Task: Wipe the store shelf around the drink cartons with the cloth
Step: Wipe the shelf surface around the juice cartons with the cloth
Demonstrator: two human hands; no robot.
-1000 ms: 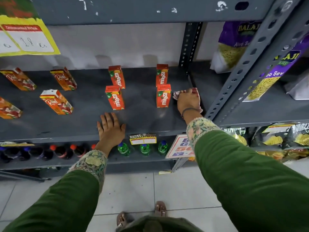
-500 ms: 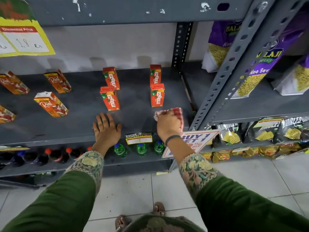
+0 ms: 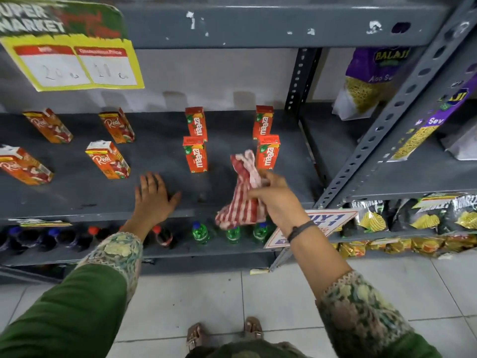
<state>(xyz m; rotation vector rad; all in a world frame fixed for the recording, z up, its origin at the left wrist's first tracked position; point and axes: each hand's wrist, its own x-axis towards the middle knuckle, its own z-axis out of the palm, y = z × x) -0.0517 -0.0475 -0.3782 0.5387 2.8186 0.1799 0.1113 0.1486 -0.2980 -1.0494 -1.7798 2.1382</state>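
Observation:
The grey metal shelf (image 3: 77, 195) holds several drink cartons. Red Maaza cartons stand upright at the middle (image 3: 195, 154) and the right (image 3: 267, 151), with more behind them. Orange Real cartons (image 3: 108, 160) stand at the left. My right hand (image 3: 273, 196) is lifted off the shelf near its front edge and grips a red-and-white striped cloth (image 3: 241, 200), which hangs loose below the hand. My left hand (image 3: 154, 197) lies flat on the shelf's front part, fingers spread, holding nothing.
A perforated upright post (image 3: 382, 125) bounds the shelf on the right, with purple snack bags (image 3: 369, 81) beyond it. Bottles (image 3: 200, 232) fill the shelf below. A yellow price tag (image 3: 74, 63) hangs from the shelf above. A promo sign (image 3: 317, 226) sits under my right wrist.
My right hand slid the cloth from the shelf's back right corner to the front edge, then lifted it off so it now dangles. The left hand stayed flat.

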